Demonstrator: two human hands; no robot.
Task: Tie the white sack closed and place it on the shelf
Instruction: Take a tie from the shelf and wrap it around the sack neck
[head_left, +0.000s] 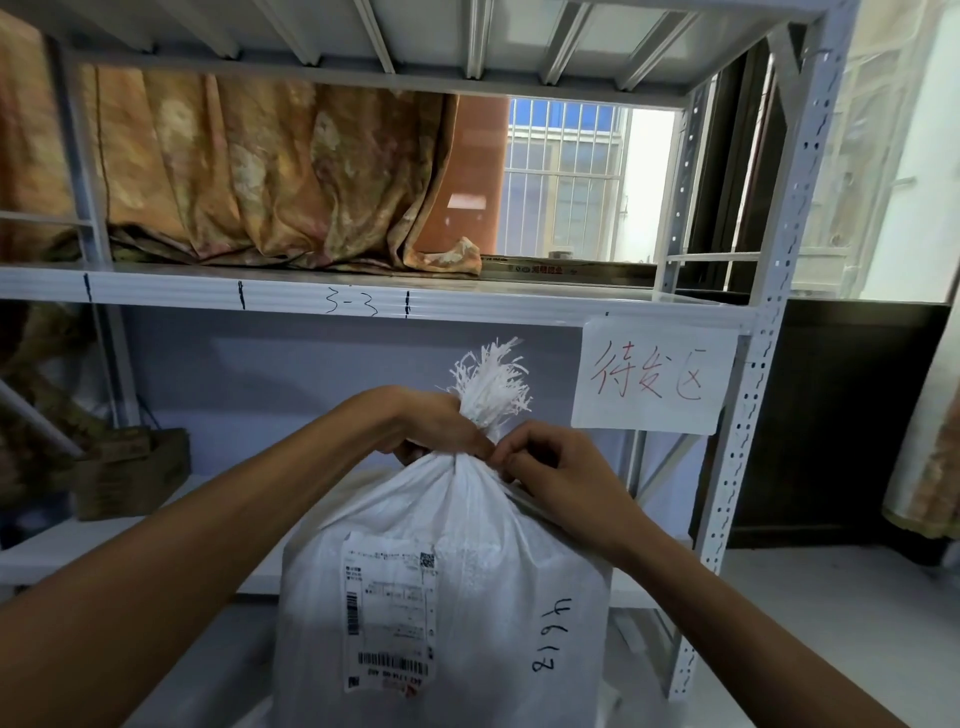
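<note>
A full white woven sack stands upright in front of me, with a shipping label on its front and a handwritten number on its right side. Its mouth is gathered into a neck, and frayed white strands fan out above it. My left hand is clenched around the neck from the left. My right hand pinches the neck from the right; I cannot see whether a tie is there. The white metal shelf runs across at chest height behind the sack.
A lower shelf board carries a brown cardboard box at the left. A paper sign with red writing hangs from the upper shelf edge. An orange patterned curtain drapes onto the upper shelf. The perforated upright stands at right.
</note>
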